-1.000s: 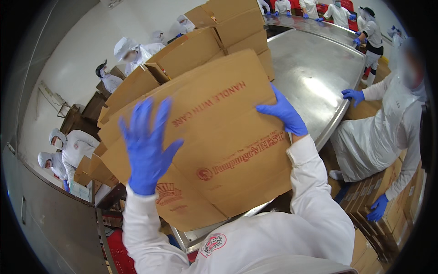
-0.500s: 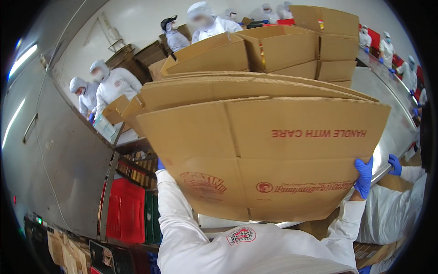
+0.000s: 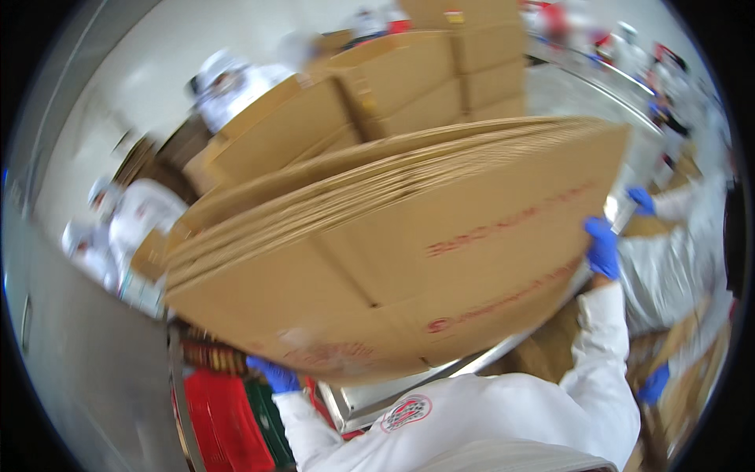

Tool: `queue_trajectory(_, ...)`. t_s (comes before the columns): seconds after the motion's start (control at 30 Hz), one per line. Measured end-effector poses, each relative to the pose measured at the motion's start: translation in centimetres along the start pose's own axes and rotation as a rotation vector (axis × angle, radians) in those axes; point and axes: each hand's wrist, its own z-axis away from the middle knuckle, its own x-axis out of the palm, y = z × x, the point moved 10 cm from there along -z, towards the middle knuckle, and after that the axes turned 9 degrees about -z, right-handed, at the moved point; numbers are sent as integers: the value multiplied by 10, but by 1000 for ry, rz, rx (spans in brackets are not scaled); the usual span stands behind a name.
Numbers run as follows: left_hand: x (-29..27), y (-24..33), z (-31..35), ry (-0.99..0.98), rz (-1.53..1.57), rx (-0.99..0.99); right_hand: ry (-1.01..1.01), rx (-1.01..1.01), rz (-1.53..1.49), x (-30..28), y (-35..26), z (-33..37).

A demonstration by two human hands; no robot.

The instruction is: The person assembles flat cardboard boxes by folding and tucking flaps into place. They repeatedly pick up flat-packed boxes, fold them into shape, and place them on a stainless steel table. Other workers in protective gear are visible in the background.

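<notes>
A thick stack of flattened cardboard boxes [image 3: 377, 275] spans the middle of the head view, tilted with its left end lower. The stack is brown with red print on its near face. My right hand [image 3: 602, 248], in a blue glove, grips its right edge. At the lower left corner my left hand [image 3: 274, 374], also blue-gloved, holds the stack from beneath; part of its fingers is hidden behind the cardboard. White sleeves cover both my arms.
Opened cardboard boxes [image 3: 409, 75] stand behind the stack. A metal table [image 3: 562, 102] reaches to the far right. Red [image 3: 224, 425] and green crates [image 3: 269, 421] sit at lower left, beside a metal panel [image 3: 86, 354]. A co-worker's gloved hand [image 3: 641, 200] is near my right hand.
The stack has tilted, its left end dropping, and its top edges now show more layers. My left hand has come down and more into sight. The whole view has swung and blurred.
</notes>
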Motion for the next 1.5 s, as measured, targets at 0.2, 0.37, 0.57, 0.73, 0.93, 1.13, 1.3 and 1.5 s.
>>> queue_trajectory(0.2,40,-14,2,148,-95,-265,-212,-2,-95,37,-9,19)
queue_trajectory(0.37,158,-58,22,-49,-129,-318,11,350,-420,29,47,51)
queue_trajectory(0.57,233,-97,40,-251,-162,-394,22,66,-139,-5,22,47)
queue_trajectory(0.73,274,-130,52,-344,-178,-462,136,26,4,-71,14,90)
queue_trajectory(0.93,319,-149,74,-471,-171,-513,349,-63,81,-118,35,152)
queue_trajectory(1.13,358,-169,101,-679,-135,-590,779,-272,168,-206,-34,268)
queue_trajectory(1.3,441,-182,159,-1066,-156,-468,1273,-330,74,-246,-80,441)
queue_trajectory(1.5,535,-236,294,-1460,-200,-793,1836,-484,182,-185,-93,655)
